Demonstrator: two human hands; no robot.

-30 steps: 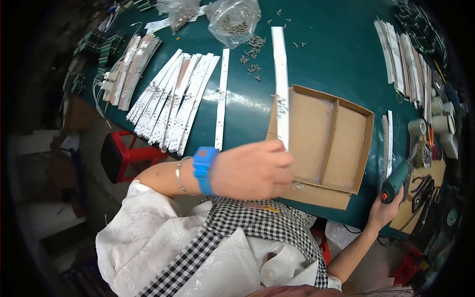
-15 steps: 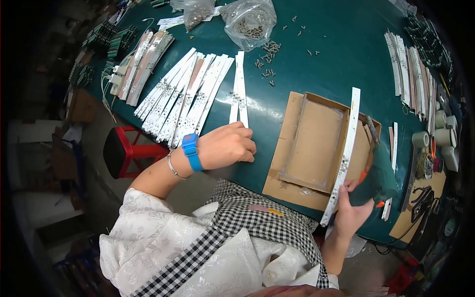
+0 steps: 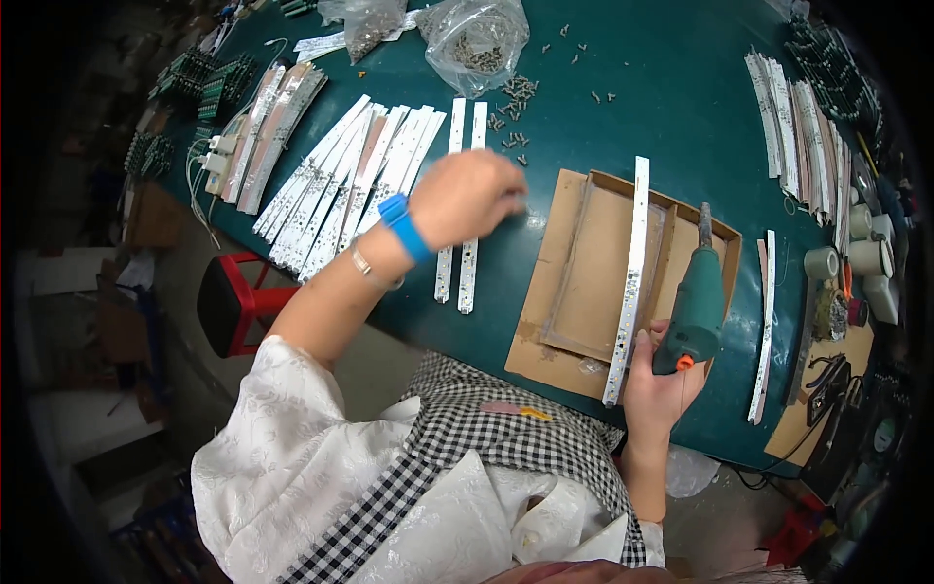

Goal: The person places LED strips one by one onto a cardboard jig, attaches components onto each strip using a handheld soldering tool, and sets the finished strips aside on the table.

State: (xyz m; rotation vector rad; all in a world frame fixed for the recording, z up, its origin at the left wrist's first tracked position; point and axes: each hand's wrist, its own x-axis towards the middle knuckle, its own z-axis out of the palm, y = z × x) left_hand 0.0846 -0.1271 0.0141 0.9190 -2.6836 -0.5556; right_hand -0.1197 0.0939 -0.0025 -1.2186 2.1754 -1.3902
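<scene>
Left hand [image 3: 467, 198]: reached out over the green table [image 3: 671, 107], fingers curled down toward the loose screws [image 3: 516, 97] scattered just beyond the fingertips — whether a screw is pinched cannot be told, the fingertips are blurred and turned away.
Left wrist: a blue wristband [image 3: 405, 226] and a thin bracelet are worn just behind the hand.
Under left hand: two white LED strips [image 3: 465, 209] are lain side by side, partly covered by the hand; a fanned batch of the same strips [image 3: 341, 185] is seen further to the person's left.
Beyond left hand: two clear plastic bags of screws [image 3: 477, 39] are set past the loose screws, well apart from the fingers.
Right hand [image 3: 660, 375]: clenched around the handle of a green electric screwdriver [image 3: 696, 302], bit pointed away from the body.
Beside right grip: one long white LED strip [image 3: 630, 277] is laid lengthwise across a shallow cardboard tray [image 3: 593, 263], its near end touching the thumb side of the right hand.
Right of the grip: another single strip [image 3: 764, 326] is lain on the table just past the screwdriver; tape rolls [image 3: 822, 263] and a further stack of strips [image 3: 793, 117] are placed beyond it.
Hands: kept well apart — the tray is between them.
</scene>
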